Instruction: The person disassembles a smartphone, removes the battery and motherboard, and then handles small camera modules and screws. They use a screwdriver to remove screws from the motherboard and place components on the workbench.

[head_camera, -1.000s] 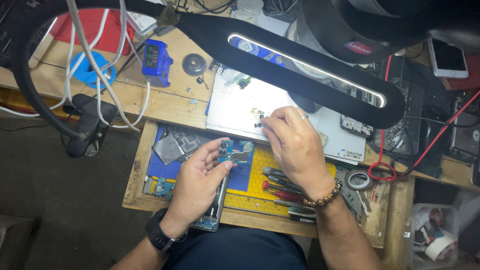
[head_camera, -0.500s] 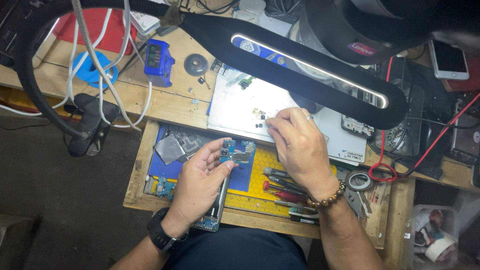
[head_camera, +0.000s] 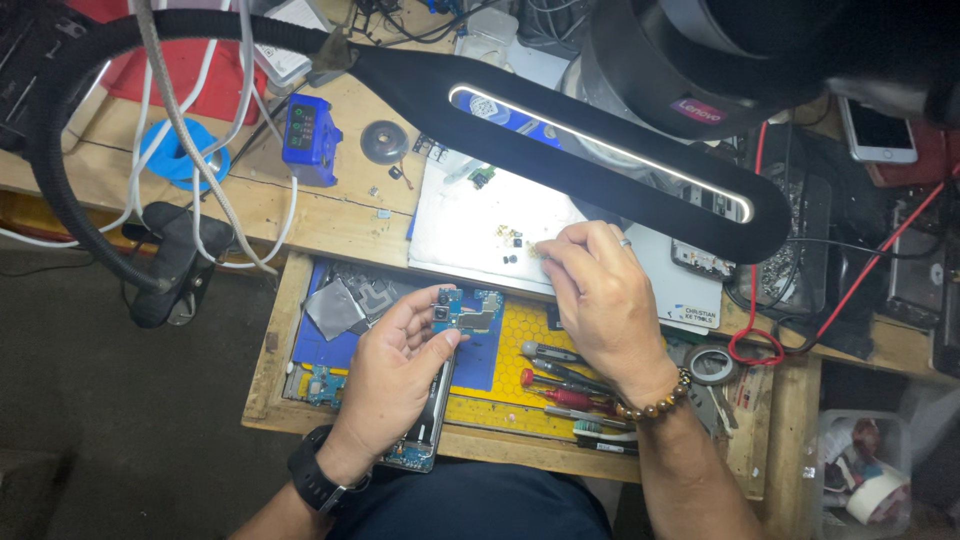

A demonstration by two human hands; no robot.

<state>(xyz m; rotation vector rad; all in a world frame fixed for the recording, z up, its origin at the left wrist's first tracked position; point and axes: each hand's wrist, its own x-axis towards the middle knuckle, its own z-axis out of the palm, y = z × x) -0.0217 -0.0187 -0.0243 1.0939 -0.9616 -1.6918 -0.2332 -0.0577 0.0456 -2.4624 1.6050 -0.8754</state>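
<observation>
My left hand (head_camera: 395, 380) holds a small blue-green phone circuit board (head_camera: 462, 311) by its edge, above the blue and yellow work mat (head_camera: 505, 352). An opened phone frame (head_camera: 425, 430) lies under that hand. My right hand (head_camera: 600, 295) reaches onto the white mat (head_camera: 470, 225), fingertips pinched on a tiny part among several small screws and chips (head_camera: 512, 238). It is too small to identify. A black watch sits on my left wrist and a bead bracelet on my right.
A black lamp arm (head_camera: 600, 150) with a lit strip crosses above the bench. Screwdrivers and tweezers (head_camera: 565, 385) lie on the yellow mat. A blue device (head_camera: 310, 135), white cables (head_camera: 200, 130), a tape roll (head_camera: 710, 365) and a phone (head_camera: 878, 130) surround the work area.
My right hand has shifted slightly on the white mat and pinched down among the small parts. The left hand has stayed in place with the board.
</observation>
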